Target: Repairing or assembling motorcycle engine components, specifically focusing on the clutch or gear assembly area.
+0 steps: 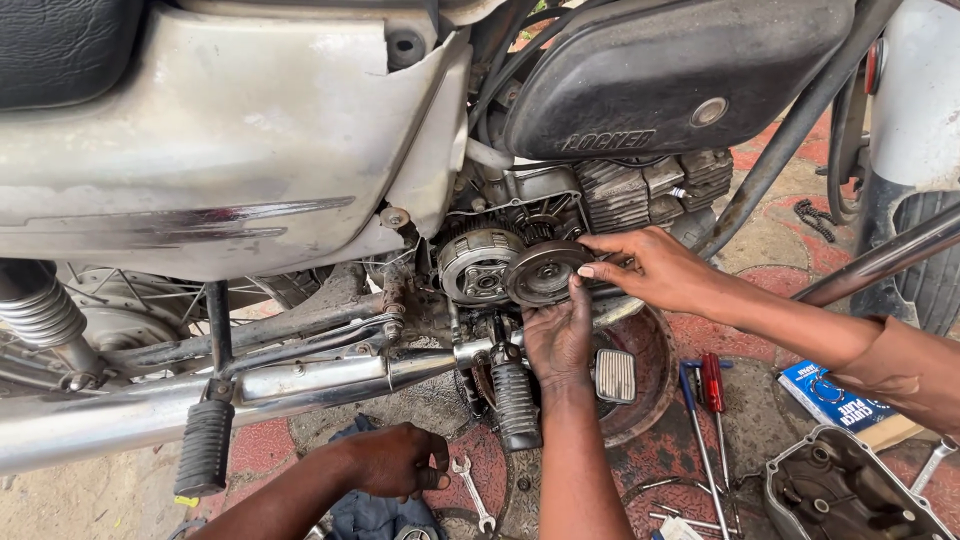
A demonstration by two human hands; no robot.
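A round metal clutch disc (540,272) sits at the open side of a motorcycle engine, just right of the exposed clutch hub (478,264). My right hand (558,338) reaches up from below and grips the disc's lower edge with its fingertips. Another person's hand (650,266), coming in from the right on a brown-sleeved arm, holds the same disc at its right edge. My left hand (395,460) is low at the left, fingers curled, resting on a dark blue cloth (375,515) on the ground.
A footpeg (515,403) and brake pedal (614,375) hang just below the engine, with the exhaust pipe (150,405) running left. A spanner (472,492), screwdrivers (705,400), a blue box (832,398) and the removed engine cover (850,490) lie on the ground.
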